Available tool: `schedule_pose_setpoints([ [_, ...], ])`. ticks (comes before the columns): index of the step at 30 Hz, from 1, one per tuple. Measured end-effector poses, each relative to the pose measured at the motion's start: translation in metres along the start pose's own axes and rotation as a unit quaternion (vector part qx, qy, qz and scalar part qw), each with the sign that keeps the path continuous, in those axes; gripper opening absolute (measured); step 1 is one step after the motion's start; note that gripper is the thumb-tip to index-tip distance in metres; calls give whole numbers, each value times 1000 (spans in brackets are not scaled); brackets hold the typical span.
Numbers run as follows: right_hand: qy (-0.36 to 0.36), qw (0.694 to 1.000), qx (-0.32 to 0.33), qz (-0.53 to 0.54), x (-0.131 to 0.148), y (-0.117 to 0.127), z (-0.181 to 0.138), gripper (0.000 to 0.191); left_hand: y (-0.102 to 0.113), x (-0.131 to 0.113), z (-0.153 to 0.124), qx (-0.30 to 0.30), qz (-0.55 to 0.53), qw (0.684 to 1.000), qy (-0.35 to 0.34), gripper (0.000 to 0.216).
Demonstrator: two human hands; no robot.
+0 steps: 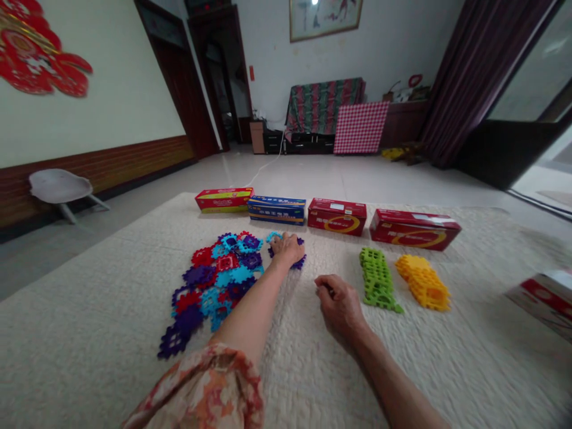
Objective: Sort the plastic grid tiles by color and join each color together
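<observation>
- Left hand [286, 249], fingers spread downward, touches purple pieces [301, 263]; whether it grips one, I cannot tell.
- Right hand [339, 301], loosely curled, contents hidden, is nearer the green stack [376, 277], just to its right, long axis running away from the person.
- Mixed-colour pile [230, 276]: left of the left hand.
- Pale quilted mat [308, 375] beneath; four boxes [337, 217] beyond; tiled floor [313, 173] past them.

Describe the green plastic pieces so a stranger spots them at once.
Find the row of four boxes on the pale mat. Nearer the camera, between the right hand and the yellow plastic pieces, lie the green plastic pieces, set apart by their lime colour.
</observation>
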State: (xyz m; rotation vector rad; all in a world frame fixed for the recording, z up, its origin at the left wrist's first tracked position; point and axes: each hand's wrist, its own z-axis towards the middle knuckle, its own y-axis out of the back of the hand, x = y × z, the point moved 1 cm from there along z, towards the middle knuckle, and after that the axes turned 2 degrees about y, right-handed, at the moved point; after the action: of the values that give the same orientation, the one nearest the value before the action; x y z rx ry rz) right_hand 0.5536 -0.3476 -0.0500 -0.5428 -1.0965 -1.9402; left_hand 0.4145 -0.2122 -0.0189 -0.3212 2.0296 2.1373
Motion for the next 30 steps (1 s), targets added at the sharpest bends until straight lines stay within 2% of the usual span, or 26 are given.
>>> schedule_pose_setpoints([
  [6, -7, 1000, 11, -18, -6, -1, 0, 19, 20, 4, -36, 53, 50, 997, 2, 43],
  [10, -12, 1000, 14, -24, -7, -2, -1, 20, 41, 14, -48, 103, 77, 991, -40, 43],
  [12, -14, 1000, 14, -23, -7, -2, 0, 20, 54, 24, -49, 90, 66, 992, -62, 40],
  [16, -12, 1000, 14, -25, -6, -1, 1, 20, 76, 57, -39, -5, 35, 998, -59, 34],
  [18, -11, 1000, 12, -23, -6, 0, 1, 20, 81, 81, -28, -47, 30, 998, -24, 35],
  [22, -13, 1000, 14, -23, -6, 0, 0, 20, 80, 130, -4, -122, 18, 988, 94, 47],
  [27, -14, 999, 17, -25, -7, -1, 1, 20, 72, 170, 13, -101, -15, 970, 223, 59],
  [30, -17, 999, 19, -27, -6, -1, 1, 20, 69, 180, 14, -72, -22, 964, 255, 60],
])
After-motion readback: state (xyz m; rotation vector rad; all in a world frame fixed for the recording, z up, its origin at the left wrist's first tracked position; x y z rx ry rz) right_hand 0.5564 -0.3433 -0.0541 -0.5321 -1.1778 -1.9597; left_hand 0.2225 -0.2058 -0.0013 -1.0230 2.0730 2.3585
